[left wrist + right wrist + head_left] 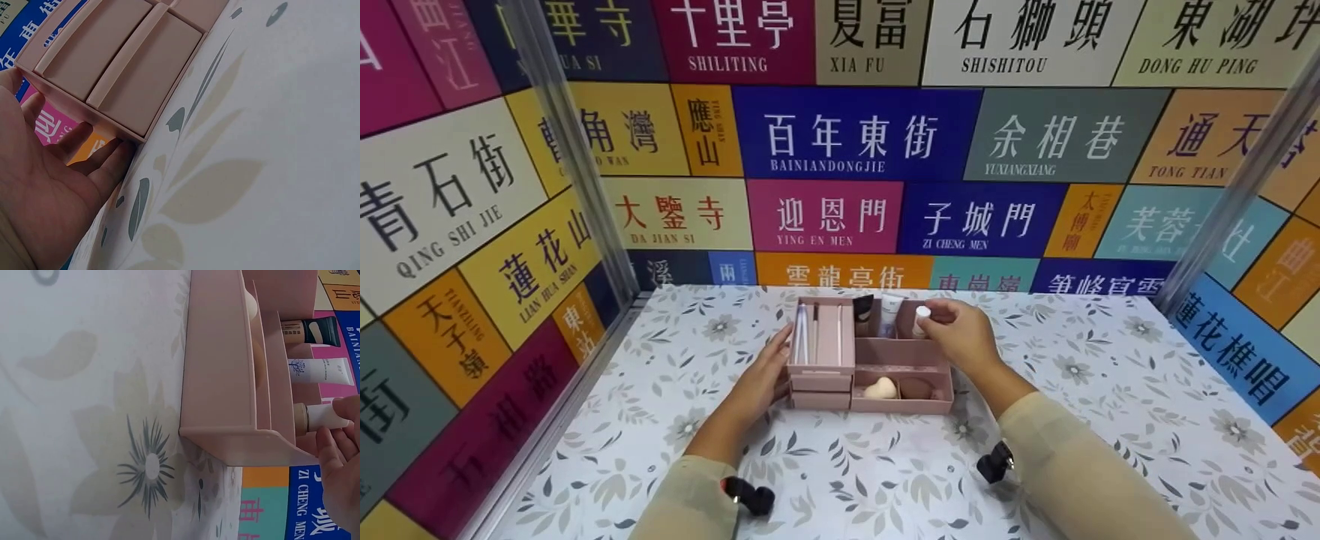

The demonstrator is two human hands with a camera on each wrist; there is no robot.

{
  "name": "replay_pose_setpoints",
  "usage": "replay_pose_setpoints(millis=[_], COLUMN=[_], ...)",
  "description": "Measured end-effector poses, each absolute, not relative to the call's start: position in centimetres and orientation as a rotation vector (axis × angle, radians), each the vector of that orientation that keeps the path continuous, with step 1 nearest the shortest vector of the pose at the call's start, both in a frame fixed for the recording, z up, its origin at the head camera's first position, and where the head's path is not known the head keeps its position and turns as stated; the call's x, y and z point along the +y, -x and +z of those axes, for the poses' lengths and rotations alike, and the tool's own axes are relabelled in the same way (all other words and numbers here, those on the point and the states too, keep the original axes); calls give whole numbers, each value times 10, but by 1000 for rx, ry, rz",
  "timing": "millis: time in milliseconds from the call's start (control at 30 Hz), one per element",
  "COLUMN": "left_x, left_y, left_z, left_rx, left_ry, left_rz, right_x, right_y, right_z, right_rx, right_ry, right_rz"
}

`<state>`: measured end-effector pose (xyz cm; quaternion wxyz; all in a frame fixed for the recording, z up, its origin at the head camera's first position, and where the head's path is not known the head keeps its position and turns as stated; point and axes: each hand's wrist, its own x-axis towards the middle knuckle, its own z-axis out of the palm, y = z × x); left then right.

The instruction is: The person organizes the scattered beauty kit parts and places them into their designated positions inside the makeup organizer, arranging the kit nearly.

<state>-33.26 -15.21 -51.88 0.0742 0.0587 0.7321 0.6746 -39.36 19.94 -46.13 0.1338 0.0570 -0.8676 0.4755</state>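
Observation:
A pink desktop organizer point(900, 406) with two drawers point(147, 76) stands on the table. My left hand point(761, 379) touches its left side with fingers extended. At the back right compartment, my right hand point(962, 334) pinches the white cap of a small bottle point(322, 416) with a beige body, which stands upright; its lower end is hidden by the compartment wall. Beside it are a white tube point(320, 371) and a dark-capped tube point(308, 331). A cream heart-shaped sponge point(881, 388) and a brown sponge point(916, 388) lie in the front compartments.
Several slim pens or brushes point(816, 334) lie in the organizer's top left tray. The table point(855, 480) has a white floral cover. Colourful sign-printed walls point(825, 214) stand behind and at both sides, with metal posts point(585, 150) at the corners.

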Motion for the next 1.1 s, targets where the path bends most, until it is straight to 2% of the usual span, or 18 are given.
replay_pose_setpoints(millis=[233, 533, 1100], left_x=[-152, -150, -151], left_y=[333, 332, 331], left_z=[-521, -517, -518], left_rx=[2181, 2207, 2208], left_ry=[-207, -175, -180], left_rz=[2030, 2010, 2015], right_x=[200, 209, 234], right_y=[391, 384, 337], right_z=[-463, -462, -449], right_rx=[-2478, -2330, -2060], right_ry=[-178, -68, 17], right_rz=[1422, 1676, 2001])
